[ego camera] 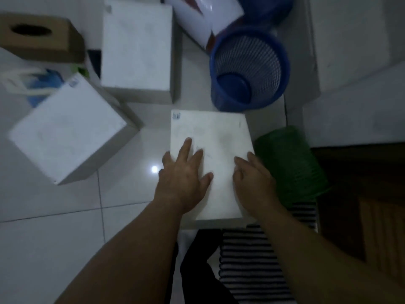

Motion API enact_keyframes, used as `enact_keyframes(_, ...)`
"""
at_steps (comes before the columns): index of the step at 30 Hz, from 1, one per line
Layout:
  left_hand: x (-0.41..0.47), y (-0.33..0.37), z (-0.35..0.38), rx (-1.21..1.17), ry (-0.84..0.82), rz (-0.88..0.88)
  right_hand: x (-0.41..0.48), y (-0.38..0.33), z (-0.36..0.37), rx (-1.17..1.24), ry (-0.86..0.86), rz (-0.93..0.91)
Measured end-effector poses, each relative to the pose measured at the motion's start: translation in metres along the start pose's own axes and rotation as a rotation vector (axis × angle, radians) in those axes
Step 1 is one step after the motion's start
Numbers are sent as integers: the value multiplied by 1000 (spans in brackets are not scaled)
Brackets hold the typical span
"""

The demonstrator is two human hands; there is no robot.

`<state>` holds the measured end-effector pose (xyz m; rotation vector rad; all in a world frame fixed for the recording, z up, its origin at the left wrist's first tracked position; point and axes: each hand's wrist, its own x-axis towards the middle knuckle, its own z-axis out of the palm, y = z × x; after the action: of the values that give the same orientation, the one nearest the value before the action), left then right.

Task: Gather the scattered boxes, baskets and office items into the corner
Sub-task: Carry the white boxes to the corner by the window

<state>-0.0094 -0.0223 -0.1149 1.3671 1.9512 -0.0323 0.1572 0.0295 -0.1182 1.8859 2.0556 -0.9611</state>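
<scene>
Head view: white box sits on floor straight ahead, long axis running away from body twd blue basket & corner. L hand lies flat on lid, fingers spread. R hand at lid's right edge, just beside green basket; can't tell its curl. Both hands equally near, so prob. a fwd push.

Bare floor tiles lie open at my near left. The blue mesh basket blocks the far side, the green basket crowds the right, and a tilted white box stands left.
</scene>
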Motion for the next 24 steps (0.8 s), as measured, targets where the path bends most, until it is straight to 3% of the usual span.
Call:
enact_keyframes(4, -65, 23, -87, -41, 136, -71, -44, -75, -83, -120, 108, -65)
enact_keyframes(13, -252, 37, -313, -129, 547, -271, -211, -288, -278, -499, 223, -566)
enact_keyframes(18, -365, -25, -389, -144, 817, -473, -280, -408, -269, -300, 286, -765)
enact_keyframes(24, -515, -140, -398, -200, 1027, -741, -399, -536, -186, -321, 197, -1084)
